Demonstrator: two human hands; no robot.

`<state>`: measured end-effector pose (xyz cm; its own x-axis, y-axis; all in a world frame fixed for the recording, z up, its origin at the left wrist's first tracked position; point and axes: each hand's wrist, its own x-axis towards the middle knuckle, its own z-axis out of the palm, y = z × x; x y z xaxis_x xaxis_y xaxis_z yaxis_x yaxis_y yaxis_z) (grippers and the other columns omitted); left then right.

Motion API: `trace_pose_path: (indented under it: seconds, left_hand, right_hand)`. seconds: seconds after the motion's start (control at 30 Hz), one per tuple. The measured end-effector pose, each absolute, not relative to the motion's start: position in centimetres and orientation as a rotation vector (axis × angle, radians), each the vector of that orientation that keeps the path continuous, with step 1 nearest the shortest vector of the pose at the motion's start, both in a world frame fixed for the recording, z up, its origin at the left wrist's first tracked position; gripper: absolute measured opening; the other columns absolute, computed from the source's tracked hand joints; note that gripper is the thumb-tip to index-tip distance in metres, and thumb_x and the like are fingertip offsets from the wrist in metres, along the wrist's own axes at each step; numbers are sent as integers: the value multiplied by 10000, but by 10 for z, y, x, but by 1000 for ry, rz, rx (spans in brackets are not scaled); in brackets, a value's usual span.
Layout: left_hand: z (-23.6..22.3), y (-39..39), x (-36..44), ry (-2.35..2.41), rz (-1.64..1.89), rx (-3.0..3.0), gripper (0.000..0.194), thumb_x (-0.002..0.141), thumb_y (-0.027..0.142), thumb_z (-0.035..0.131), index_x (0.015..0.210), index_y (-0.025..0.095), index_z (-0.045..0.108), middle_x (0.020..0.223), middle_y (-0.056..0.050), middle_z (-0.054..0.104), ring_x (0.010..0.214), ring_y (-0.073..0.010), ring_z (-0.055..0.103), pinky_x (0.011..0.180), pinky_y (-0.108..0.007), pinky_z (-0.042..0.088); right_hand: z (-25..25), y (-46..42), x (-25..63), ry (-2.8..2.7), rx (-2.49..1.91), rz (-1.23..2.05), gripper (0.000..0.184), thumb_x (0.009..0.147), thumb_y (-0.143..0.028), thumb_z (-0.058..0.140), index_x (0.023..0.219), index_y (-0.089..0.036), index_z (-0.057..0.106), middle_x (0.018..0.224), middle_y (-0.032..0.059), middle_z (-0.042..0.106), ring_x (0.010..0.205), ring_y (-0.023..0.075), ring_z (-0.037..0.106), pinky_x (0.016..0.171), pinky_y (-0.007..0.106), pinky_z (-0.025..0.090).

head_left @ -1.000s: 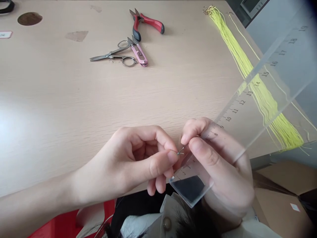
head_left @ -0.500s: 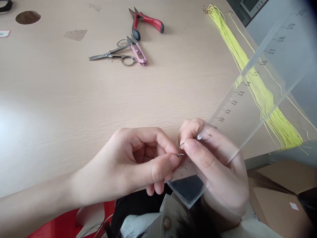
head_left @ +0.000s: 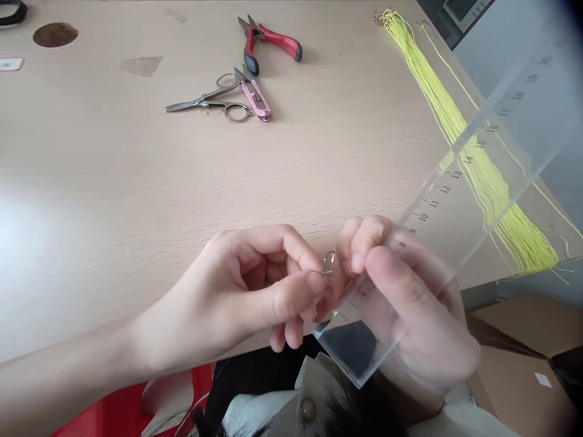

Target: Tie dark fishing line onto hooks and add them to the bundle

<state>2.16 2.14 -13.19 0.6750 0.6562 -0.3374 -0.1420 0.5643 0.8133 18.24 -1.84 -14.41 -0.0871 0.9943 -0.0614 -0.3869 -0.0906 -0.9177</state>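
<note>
Between the thumb and forefinger of my left hand (head_left: pixel 273 291) is pinched a small dark hook-shaped piece (head_left: pixel 327 264), either wire or stiff thread; I cannot tell which. Its curved end sticks up past my fingertips. My right hand (head_left: pixel 405 309) grips a clear plastic ruler (head_left: pixel 437 209), its thumb and fingers folded over the lower part. The ruler slants from my lap up to the right, with a dark patch showing through its low end. A small gap lies between the hooked piece and my right fingertips.
Red-handled pliers (head_left: pixel 276 42), metal scissors (head_left: pixel 200 103) and pink thread snips (head_left: pixel 257 100) lie at the back of the table. A bundle of yellow cords (head_left: pixel 492 182) runs along the right edge, partly behind the ruler. Cardboard boxes (head_left: pixel 514 382) stand below right.
My right hand has moved right, off the hooked piece, carrying the ruler with it. The piece's upper end now curves free, while my left hand keeps its pinch.
</note>
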Motion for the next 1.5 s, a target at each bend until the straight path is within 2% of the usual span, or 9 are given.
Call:
trace_pose_path:
  seconds: [0.13,0.23,0.33,0.5,0.6,0.77,0.97,1.13,1.5]
  left_hand:
    - [-132,23,22,687,533,804,91,839,166,598,749,162,580,594,54,605,469,-35,568,464,-99,493]
    - [-132,23,21,689,532,800,84,838,166,598,756,162,584,615,56,608,482,-41,590,462,-100,499]
    - [-132,23,20,689,528,804,92,836,168,600,748,152,579,605,70,590,483,-26,585,463,-77,483]
    - [-133,22,20,666,533,821,120,827,229,622,756,147,570,602,70,594,489,-21,568,481,-81,479]
    - [-134,21,21,658,528,850,109,839,229,605,770,150,573,599,68,588,488,-24,564,488,-90,484]
    - [-133,22,20,669,503,862,134,838,261,596,768,149,571,595,54,589,482,-38,567,454,-90,479]
    - [-131,22,19,678,488,874,114,808,255,638,749,169,592,598,52,608,476,-45,579,453,-96,488]
    - [-130,24,20,694,489,869,82,787,228,658,740,185,608,597,57,609,476,-50,585,441,-96,483]
    - [-137,21,19,609,549,907,80,841,196,570,774,155,584,619,64,607,487,-31,587,438,-87,480]
  right_hand:
    - [-137,-17,189,-915,-989,1373,234,834,-313,610,659,-188,517,718,-15,490,589,134,567,499,311,521]
    - [-134,-18,189,-838,-950,1326,275,734,-313,724,650,-200,488,696,-35,477,515,108,542,385,269,507]
    - [-136,-20,184,-833,-895,1207,239,748,-279,708,662,-211,495,703,-48,474,432,91,532,299,265,502]
    - [-143,-20,179,-952,-849,1058,146,805,-214,639,706,-221,532,754,-33,499,461,123,606,307,285,527]
    - [-143,-18,180,-992,-832,1037,117,830,-227,611,728,-224,552,749,-24,520,482,137,615,348,306,535]
    - [-138,-16,182,-945,-908,1135,123,855,-288,592,757,-218,570,602,-18,568,551,159,607,488,357,555]
    - [-141,-17,189,-982,-918,1242,91,803,-283,670,837,-236,600,647,-27,597,661,167,626,665,414,568]
    - [-145,-14,190,-1058,-909,1209,80,811,-299,658,860,-240,633,654,-20,592,629,161,611,687,416,570]
    - [-143,-16,190,-1021,-917,1218,72,802,-276,671,839,-226,635,636,-30,594,594,135,580,721,397,549]
